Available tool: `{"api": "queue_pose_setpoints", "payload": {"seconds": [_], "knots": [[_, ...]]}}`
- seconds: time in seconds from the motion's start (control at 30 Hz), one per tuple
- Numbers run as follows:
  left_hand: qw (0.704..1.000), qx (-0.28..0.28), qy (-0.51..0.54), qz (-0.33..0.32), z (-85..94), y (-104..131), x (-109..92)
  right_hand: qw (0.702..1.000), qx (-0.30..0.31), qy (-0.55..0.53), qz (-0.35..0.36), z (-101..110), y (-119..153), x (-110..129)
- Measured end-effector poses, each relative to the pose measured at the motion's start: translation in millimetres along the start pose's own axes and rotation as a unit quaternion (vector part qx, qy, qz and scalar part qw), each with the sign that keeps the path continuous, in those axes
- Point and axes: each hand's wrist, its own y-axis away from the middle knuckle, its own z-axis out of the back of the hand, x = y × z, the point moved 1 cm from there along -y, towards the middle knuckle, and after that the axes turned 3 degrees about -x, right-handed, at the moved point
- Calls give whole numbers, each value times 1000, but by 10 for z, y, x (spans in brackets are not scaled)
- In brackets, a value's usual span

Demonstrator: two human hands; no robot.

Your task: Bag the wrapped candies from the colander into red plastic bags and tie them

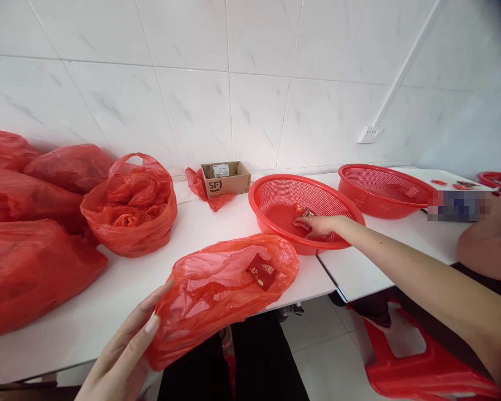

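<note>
A thin red plastic bag (pixel 209 298) lies spread out at the table's front edge, its near part hanging over my lap. My left hand (pixel 127 340) grips the left end of this bag between thumb and fingers. One small dark red packet (pixel 262 272) with printed characters rests on the bag's right part. My right hand (pixel 323 227) reaches into a red plastic basket (pixel 271 228) with perforated sides, its fingers closed on small red packets (pixel 303 214). How many packets it has hold of is partly hidden by the fingers.
Several filled red bags (pixel 29 250) crowd the left side, beside an upright red bag (pixel 129 223) stuffed with crumpled bags. A small cardboard box (pixel 227 181) stands by the wall. To the right are a second basket (pixel 376 206), another person's arm (pixel 480 245) and a red stool (pixel 432 362).
</note>
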Motion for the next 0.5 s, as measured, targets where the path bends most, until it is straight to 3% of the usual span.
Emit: {"api": "queue_pose_setpoints", "payload": {"seconds": [0.13, 0.23, 0.3, 0.37, 0.43, 0.5], "knots": [[1000, -13, -15, 15, -47, 12, -15, 999, 12, -26, 21, -55, 27, 24], [999, -5, -27, 17, -72, 12, -18, 997, -30, -54, 49, 73, 99, 136], [999, -6, -39, 1, -63, 7, -8, 983, -79, -143, 81, 188, 203, 270], [999, -10, -49, -18, -42, -10, 9, 936, -126, -301, 133, 282, 357, 464], [997, -13, -62, -33, -31, -37, 22, 865, -164, -435, 190, 320, 539, 710], [996, -2, -82, -24, -58, -59, 22, 828, -179, -473, 243, 271, 716, 985]]}}
